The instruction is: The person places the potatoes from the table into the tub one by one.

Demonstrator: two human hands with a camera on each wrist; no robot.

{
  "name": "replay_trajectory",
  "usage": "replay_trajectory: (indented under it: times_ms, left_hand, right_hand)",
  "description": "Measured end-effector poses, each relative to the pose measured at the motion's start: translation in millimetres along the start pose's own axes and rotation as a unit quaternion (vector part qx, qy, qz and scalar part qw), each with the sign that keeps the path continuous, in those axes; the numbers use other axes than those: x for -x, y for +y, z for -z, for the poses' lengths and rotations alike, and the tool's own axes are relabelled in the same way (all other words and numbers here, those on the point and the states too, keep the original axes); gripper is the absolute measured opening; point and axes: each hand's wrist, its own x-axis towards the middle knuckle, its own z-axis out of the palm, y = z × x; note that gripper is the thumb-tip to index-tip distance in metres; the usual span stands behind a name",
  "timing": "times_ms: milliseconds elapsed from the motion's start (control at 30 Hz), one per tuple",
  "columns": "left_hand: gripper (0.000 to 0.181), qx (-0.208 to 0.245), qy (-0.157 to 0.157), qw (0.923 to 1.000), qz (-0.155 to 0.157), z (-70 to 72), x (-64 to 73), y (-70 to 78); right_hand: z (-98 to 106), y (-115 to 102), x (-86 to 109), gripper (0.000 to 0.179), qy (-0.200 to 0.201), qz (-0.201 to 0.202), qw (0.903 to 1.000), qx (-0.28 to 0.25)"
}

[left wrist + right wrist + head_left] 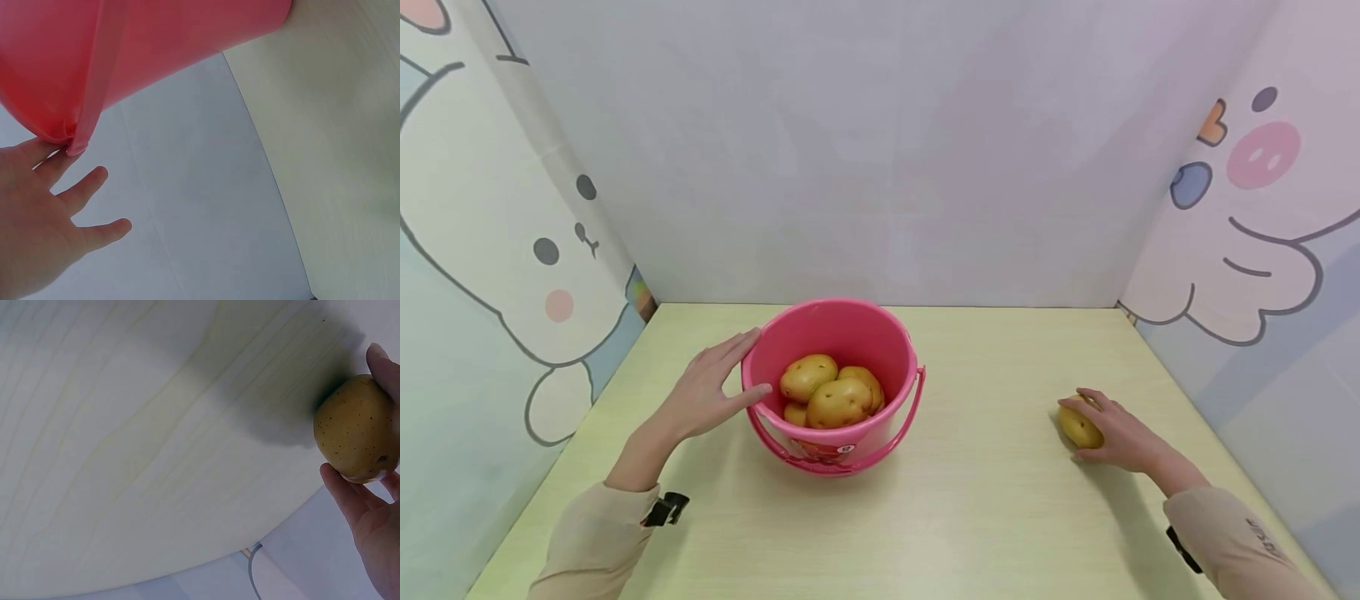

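Note:
A pink bucket [842, 321] stands left of the middle of the table, its handle hanging down at the front. Inside it lie several potatoes [838, 403]. My left hand [707, 390] touches the bucket's left rim, with fingers spread and fairly straight; the left wrist view shows the fingertips by the handle's hinge. Over at the right side of the table, my right hand [1122, 435] grips a single potato [1078, 425] between thumb and fingers. In the right wrist view that potato [355, 428] has small dark specks, and a shadow falls on the tabletop beside it.
The pale wood-grain table [985, 500] reaches back to a plain grey-white wall [887, 167]. Side panels carry cartoon animals, a white one [497, 217] on the left and a pink-nosed one [1262, 208] on the right. A dark band [666, 508] circles the left wrist.

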Motion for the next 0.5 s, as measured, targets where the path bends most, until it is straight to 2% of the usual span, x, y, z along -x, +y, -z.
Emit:
replay_trajectory:
  times_ms: [300,500]
  left_hand:
    - [0.077,-0.002,-0.001,1.0000,0.001,1.1,-0.4,1.3]
    - [0.078,-0.002,-0.001,1.0000,-0.001,1.3,-0.4,1.5]
  right_hand:
    - [0.9,0.4,-0.9,0.071,-0.007,-0.012,0.9999,-0.006]
    - [3.9,0.5,-2.3,0.071,0.005,0.002,1.0000,-0.001]
